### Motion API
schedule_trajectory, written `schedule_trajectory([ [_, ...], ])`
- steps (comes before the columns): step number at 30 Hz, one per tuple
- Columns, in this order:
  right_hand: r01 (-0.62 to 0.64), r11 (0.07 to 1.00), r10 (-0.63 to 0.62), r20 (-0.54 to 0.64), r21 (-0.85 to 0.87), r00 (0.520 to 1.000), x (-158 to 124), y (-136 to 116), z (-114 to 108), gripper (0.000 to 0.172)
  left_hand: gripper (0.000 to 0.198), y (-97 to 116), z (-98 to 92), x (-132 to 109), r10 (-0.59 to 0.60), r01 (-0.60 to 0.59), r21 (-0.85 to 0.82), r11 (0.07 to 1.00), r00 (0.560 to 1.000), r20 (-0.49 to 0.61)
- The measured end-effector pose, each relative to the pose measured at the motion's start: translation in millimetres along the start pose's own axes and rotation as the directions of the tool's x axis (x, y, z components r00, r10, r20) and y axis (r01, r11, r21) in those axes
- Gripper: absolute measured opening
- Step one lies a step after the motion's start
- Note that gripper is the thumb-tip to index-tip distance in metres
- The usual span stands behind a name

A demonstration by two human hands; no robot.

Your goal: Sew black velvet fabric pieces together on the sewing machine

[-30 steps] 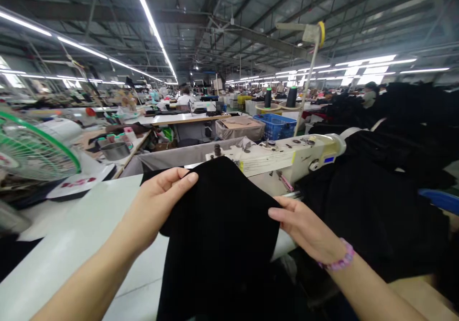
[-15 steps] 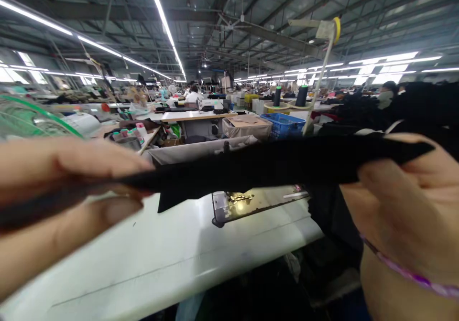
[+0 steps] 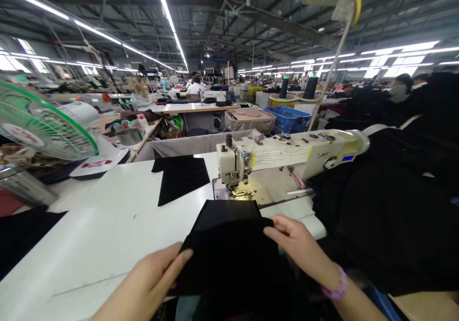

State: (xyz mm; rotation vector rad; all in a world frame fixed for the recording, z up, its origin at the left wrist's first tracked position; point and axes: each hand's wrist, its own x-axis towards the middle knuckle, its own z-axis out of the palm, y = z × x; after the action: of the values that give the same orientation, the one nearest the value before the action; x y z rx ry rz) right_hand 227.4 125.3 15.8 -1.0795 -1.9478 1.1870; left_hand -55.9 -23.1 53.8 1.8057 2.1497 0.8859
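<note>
- Sewing machine [image 3: 287, 156] sits on the white table [image 3: 107, 225].
- Black fabric piece [image 3: 229, 244] lies just in front of the machine's needle, prob. spread flat to square it up.
- Right hand [image 3: 301, 244], front-right of the machine, pinches the fabric's far corner.
- Left hand [image 3: 150, 278], front-left, has its fingers laid out on the fabric's edge; can't tell if it grips.

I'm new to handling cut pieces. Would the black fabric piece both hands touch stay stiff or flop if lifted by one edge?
Probably floppy: the black fabric piece lies flat on the table and seems to droop over its near edge between the left hand and right hand. Likely light: it looks thin. It may slide easily on the smooth surface.
</note>
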Motion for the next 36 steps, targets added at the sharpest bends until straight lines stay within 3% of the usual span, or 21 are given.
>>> schedule_trajectory([
  [2,0.029,0.997,-0.039,-0.136,-0.073,0.990,30,19,16,0.026,0.035,-6,14.3,37,-0.075,0.063,0.104,0.993,0.991,0.113],
  [5,0.049,0.989,-0.083,-0.247,-0.139,0.965,66,41,33,0.013,0.027,-15,42.3,85,-0.123,0.099,0.215,0.972,0.987,0.101],
  [9,0.056,0.985,-0.104,-0.305,-0.162,0.947,90,57,43,0.007,0.007,-37,69.8,123,-0.091,0.082,0.117,0.990,0.992,0.081],
  [12,0.067,0.990,-0.104,-0.311,-0.127,0.945,95,62,46,0.014,0.018,-50,77.8,132,-0.090,0.091,0.000,0.996,0.988,0.128],
  [17,0.122,0.992,-0.104,-0.332,0.033,0.938,78,60,44,0.027,0.011,-48,76.1,113,-0.135,0.138,-0.228,0.964,0.990,0.027],
  [20,0.107,0.985,-0.050,-0.361,0.139,0.931,57,58,40,0.035,0.022,-39,67.5,90,-0.156,0.166,-0.404,0.900,0.986,0.056],
  [23,0.054,0.969,0.042,-0.376,0.242,0.926,42,56,34,0.036,0.026,-29,58.0,73,-0.148,0.183,-0.699,0.691,0.983,0.110],
  [25,0.036,0.959,0.078,-0.380,0.282,0.922,37,54,31,0.036,0.020,-23,53.1,66,-0.173,0.182,-0.807,0.562,0.980,0.100],
  [27,0.034,0.954,0.088,-0.388,0.297,0.917,34,52,29,0.035,0.017,-19,49.3,62,-0.212,0.161,-0.806,0.570,0.976,0.045],
  [31,-0.012,0.939,0.151,-0.381,0.344,0.912,28,49,27,0.036,0.020,-11,44.0,55,-0.254,0.112,-0.734,0.670,0.963,-0.085],
  [33,-0.056,0.912,0.214,-0.355,0.406,0.910,24,46,28,0.040,0.020,-9,43.2,52,-0.301,0.124,-0.746,0.654,0.948,-0.105],
  [36,-0.126,0.822,0.353,-0.323,0.555,0.878,19,38,31,0.046,0.019,-4,44.2,47,-0.404,0.151,-0.815,0.560,0.908,-0.109],
])
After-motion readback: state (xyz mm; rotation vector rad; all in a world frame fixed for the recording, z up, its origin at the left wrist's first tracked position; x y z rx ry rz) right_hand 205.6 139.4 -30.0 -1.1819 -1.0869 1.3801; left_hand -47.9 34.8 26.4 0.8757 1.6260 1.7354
